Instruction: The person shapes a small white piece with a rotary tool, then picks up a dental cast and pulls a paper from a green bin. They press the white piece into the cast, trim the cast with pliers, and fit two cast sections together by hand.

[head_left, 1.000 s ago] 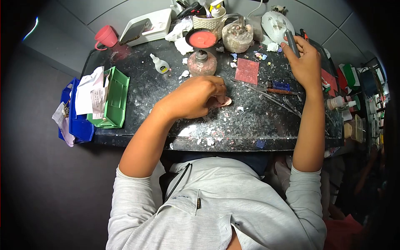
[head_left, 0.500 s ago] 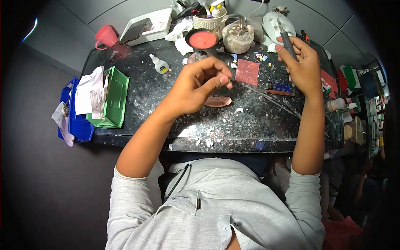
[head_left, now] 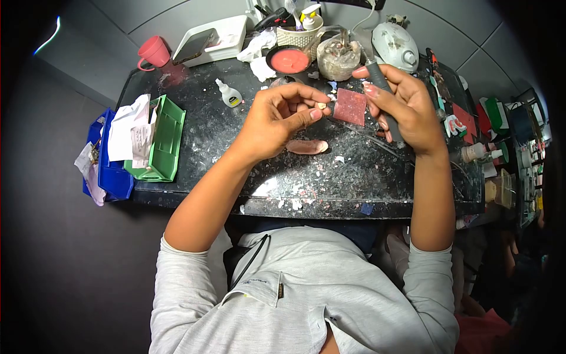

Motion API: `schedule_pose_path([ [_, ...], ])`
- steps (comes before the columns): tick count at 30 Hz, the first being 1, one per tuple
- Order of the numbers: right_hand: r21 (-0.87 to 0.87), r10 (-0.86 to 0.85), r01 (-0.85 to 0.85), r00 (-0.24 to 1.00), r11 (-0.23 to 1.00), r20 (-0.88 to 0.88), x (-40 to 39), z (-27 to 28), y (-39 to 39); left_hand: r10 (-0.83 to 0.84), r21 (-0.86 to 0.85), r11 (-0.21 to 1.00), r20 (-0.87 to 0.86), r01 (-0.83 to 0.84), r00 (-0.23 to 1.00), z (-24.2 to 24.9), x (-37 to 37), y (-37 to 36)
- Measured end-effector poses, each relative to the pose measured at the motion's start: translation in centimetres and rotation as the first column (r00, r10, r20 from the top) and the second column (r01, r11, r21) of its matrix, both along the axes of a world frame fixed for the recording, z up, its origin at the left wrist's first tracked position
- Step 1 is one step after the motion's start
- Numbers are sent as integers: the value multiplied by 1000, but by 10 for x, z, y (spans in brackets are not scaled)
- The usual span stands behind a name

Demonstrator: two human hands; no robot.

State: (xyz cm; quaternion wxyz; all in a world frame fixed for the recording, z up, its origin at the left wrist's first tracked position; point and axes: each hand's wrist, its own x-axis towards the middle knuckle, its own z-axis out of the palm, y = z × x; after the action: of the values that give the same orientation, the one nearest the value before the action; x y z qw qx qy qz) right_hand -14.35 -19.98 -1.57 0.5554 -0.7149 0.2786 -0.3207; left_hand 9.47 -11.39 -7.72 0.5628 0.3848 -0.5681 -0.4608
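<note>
My left hand [head_left: 283, 118] pinches a small cream-coloured, tooth-like piece [head_left: 322, 105] between thumb and fingertips, above the dark worktable [head_left: 236, 171]. To its right, my right hand [head_left: 404, 109] is wrapped round a dark grey cylindrical handpiece [head_left: 377, 76], its slim metal end pointing up and away. The handpiece and the small piece are apart. Below my left hand lies a pale pink, curved oblong piece [head_left: 306, 146]. A square pink sheet [head_left: 350, 107] rests between the two hands. Thin metal tools behind my right hand are partly hidden.
At the back stand a bowl of pink material [head_left: 289, 60], a bagged container [head_left: 338, 59], a woven basket [head_left: 300, 36] and a white rounded device [head_left: 395, 47]. A dropper bottle [head_left: 229, 94] and green bin [head_left: 162, 141] are on the left. Scraps litter the tabletop.
My right hand has moved left and slightly down with the handpiece, closer to my left hand. The small cream piece now shows more plainly in my left fingertips.
</note>
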Motion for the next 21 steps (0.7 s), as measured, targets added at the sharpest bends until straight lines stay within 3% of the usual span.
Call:
schedule_pose_path([
  [2,18,55,-56,997,998,46,-5,4,-1,-14,46,999,-50,16,999,2,1,2],
  [4,109,187,-237,920,965,343,-12,7,-3,-26,92,995,-101,36,995,5,1,4],
  [8,94,156,-207,910,974,384,-12,11,3,-28,118,992,-129,43,991,9,1,5],
  [11,84,115,-145,949,986,292,-4,1,3,-1,100,995,-114,13,994,7,0,4],
  [15,-13,53,-53,999,999,-3,5,-3,10,67,57,996,-112,-61,991,5,-2,2],
  [17,-290,-39,19,997,957,-63,16,-13,14,74,68,996,-131,-65,989,5,-1,2],
  [21,-499,-154,52,974,865,-166,23,-25,17,77,62,996,-169,-67,983,2,-2,1],
])
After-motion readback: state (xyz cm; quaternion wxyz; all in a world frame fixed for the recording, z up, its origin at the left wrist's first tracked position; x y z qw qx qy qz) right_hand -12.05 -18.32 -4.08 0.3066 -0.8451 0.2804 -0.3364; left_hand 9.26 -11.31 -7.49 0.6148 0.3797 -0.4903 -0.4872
